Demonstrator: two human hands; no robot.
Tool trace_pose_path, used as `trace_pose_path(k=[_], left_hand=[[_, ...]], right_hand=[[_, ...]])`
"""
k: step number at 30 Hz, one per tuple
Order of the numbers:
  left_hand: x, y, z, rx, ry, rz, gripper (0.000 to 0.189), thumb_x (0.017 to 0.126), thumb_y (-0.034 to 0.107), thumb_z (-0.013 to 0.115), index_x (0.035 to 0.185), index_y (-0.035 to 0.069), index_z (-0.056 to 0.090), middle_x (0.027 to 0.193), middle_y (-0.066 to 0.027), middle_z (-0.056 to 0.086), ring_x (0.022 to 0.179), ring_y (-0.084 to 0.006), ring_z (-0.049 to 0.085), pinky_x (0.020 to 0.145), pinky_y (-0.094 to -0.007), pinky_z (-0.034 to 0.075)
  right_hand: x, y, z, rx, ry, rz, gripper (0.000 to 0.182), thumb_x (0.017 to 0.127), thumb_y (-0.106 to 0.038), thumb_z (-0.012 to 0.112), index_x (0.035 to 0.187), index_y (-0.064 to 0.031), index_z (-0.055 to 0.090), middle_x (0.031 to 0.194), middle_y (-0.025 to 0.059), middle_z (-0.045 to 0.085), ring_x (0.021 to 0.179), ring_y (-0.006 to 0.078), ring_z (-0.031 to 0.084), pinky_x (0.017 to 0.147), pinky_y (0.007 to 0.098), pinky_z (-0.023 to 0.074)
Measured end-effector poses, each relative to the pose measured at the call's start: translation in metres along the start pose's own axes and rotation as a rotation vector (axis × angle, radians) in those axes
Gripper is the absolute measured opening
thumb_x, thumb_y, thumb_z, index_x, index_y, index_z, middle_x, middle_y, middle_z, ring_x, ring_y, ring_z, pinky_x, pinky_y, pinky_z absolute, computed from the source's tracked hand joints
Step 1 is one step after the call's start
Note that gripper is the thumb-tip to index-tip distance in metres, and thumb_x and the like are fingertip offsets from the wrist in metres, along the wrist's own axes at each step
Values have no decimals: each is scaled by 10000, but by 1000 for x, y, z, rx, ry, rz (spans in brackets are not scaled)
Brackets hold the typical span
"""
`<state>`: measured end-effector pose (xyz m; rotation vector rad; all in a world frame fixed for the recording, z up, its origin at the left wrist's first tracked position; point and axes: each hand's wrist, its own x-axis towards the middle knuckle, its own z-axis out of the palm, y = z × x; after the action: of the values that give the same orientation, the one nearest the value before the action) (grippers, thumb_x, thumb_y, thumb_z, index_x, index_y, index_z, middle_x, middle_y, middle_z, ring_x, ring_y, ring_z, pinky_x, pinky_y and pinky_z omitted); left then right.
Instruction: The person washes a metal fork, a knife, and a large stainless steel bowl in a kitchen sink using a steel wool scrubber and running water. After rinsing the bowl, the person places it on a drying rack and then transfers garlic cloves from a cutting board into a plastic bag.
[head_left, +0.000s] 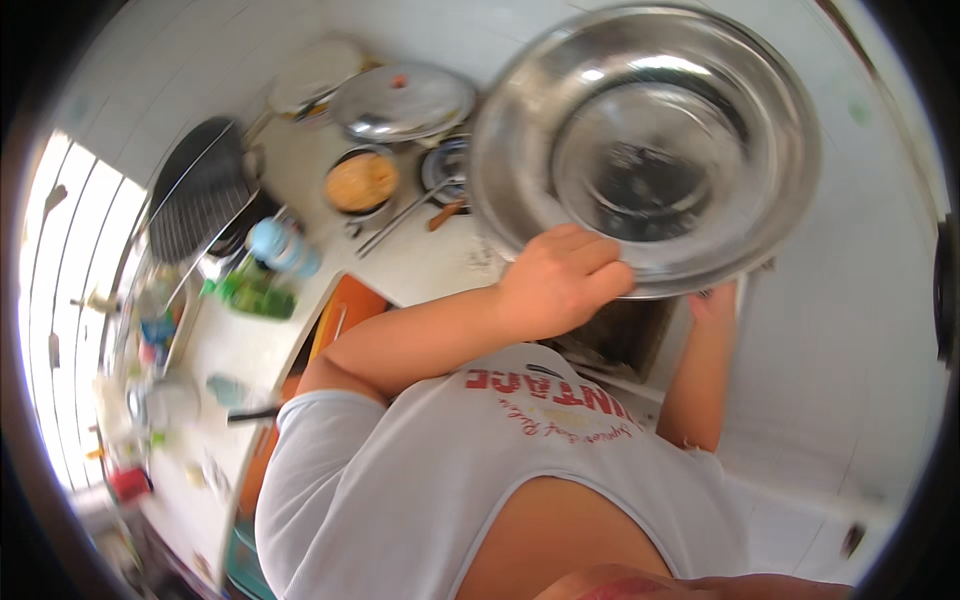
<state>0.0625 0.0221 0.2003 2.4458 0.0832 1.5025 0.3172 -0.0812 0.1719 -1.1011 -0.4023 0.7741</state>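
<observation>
A large round stainless steel basin (517, 142) is held up in front of me, its face tilted towards the camera. My left hand (566, 281) grips its near rim, with the fingers curled over the edge. Partly hidden under the right side of the rim is my right hand (712, 302), which holds the basin from below. A blurred dark patch shows in the middle of the basin; I cannot tell whether it is a reflection. Below the basin, between my arms, part of a dark recess (626, 337) shows.
On the white counter (412, 270) stand an oval metal platter (409, 101), a pot with yellowish food (362, 183) and a long-handled utensil (405, 217). Further left are a black wok (195, 187), a light blue bottle (281, 247) and a green bottle (259, 295). A tiled wall (810, 360) rises at right.
</observation>
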Motion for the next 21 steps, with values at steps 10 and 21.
trace_pose_path(k=[10, 21], left_hand=[[-33, 8, -51, -384, 307, -712, 211, 834, 91, 693, 810, 62, 486, 753, 1, 524, 678, -77, 476, 594, -247, 402], [-95, 71, -104, -602, 646, -960, 223, 850, 117, 685, 830, 76, 467, 763, 60, 505, 689, -13, 453, 599, -200, 381]], right_hand=[[38, 20, 33, -76, -663, -30, 395, 871, -257, 638, 1128, 33, 560, 1045, 138, 613, 967, 259, 587, 889, 386, 464], [74, 197, -61, -1440, -1088, 169, 187, 827, -213, 649, 881, -34, 638, 842, 124, 641, 823, 266, 623, 810, 401, 480]])
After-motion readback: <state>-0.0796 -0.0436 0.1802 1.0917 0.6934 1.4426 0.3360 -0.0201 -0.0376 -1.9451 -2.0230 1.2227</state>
